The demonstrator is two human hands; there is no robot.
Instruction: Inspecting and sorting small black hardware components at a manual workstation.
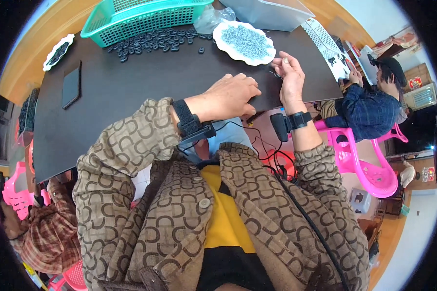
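My left hand rests palm down on the dark table, its fingers stretched forward and slightly bent, thumb apart, with nothing seen in it. To its right, my right hand is turned on its side beside a scalloped white plate. Its fingers are curled together close to the plate's rim; anything between them is too small to tell. The plate carries a heap of small, shiny, pale pieces. A few tiny pieces lie on the table by those fingertips. Both my wrists wear black straps with small devices.
Small black oval parts lie scattered before a green basket. A crumpled clear bag and a translucent bin stand behind. A phone and a small plate of black parts lie left. Other people sit nearby.
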